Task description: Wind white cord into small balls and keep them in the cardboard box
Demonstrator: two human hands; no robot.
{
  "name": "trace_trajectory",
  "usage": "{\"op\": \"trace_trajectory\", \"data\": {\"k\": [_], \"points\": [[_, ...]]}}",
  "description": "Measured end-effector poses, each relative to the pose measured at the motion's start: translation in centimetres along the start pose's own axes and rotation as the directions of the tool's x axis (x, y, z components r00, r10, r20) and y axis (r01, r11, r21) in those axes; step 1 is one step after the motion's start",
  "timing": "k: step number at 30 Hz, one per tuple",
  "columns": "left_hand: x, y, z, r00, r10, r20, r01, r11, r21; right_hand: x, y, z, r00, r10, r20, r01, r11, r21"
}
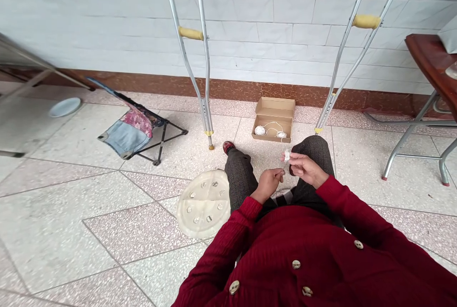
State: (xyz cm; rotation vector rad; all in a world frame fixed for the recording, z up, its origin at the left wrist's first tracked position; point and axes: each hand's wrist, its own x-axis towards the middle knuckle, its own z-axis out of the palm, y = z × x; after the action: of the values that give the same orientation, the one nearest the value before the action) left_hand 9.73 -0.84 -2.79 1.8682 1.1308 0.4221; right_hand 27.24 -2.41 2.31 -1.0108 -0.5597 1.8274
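Note:
I sit with both hands raised over my knees. My right hand [306, 168] pinches a small white piece [286, 155] between thumb and fingertips. My left hand [268, 183] is closed in a pinch on a thin needle-like tool [282, 172] that points up toward the white piece. Both arms wear red knitted sleeves, and my legs are in dark grey trousers. On the floor ahead lies an open cardboard box [273, 107] with white spools and thread in it.
A round pale tray [204, 203] with several small shiny pieces lies on the tiled floor by my left leg. Two metal crutches [204, 102] lean on the white wall. A folding fabric stool [134, 128] stands left, a brown metal-legged table [430, 62] right.

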Motion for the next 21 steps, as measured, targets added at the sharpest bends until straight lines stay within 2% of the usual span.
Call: {"op": "trace_trajectory", "data": {"k": [3,7,10,12,14,16,19,21], "points": [[1.1,-0.9,-0.7,0.999,-0.007,-0.033,0.007,1.000,0.024,-2.2,-1.6,0.8,0.981,0.056,0.185,-0.051,0.998,-0.034],[3.1,-0.2,-4.1,0.989,0.130,-0.065,-0.110,0.963,0.245,-3.9,-1.9,0.7,0.922,0.152,0.356,-0.087,0.978,-0.191],[4.1,1.4,-6.6,0.967,0.245,-0.072,-0.190,0.880,0.436,-3.4,-0.5,-0.1,0.902,0.248,0.353,-0.105,0.920,-0.378],[4.0,2.7,-7.2,0.951,0.303,-0.060,-0.231,0.828,0.511,-2.4,0.4,-0.7,0.930,0.260,0.258,-0.106,0.865,-0.490],[3.1,3.7,-6.8,0.943,0.330,-0.048,-0.256,0.807,0.532,-1.2,0.6,-1.0,0.970,0.191,0.148,-0.090,0.856,-0.510],[1.8,4.2,-5.6,0.949,0.315,-0.022,-0.264,0.830,0.492,-0.5,0.1,-0.8,0.992,0.077,0.098,-0.030,0.910,-0.413],[0.0,3.5,-3.4,0.974,0.216,0.071,-0.227,0.916,0.332,-0.7,-1.5,0.0,0.980,-0.027,0.196,0.068,0.977,-0.203],[-0.4,2.3,-2.7,0.984,0.133,0.114,-0.154,0.969,0.192,-1.8,-2.5,0.7,0.952,-0.031,0.303,0.074,0.988,-0.133]]}}
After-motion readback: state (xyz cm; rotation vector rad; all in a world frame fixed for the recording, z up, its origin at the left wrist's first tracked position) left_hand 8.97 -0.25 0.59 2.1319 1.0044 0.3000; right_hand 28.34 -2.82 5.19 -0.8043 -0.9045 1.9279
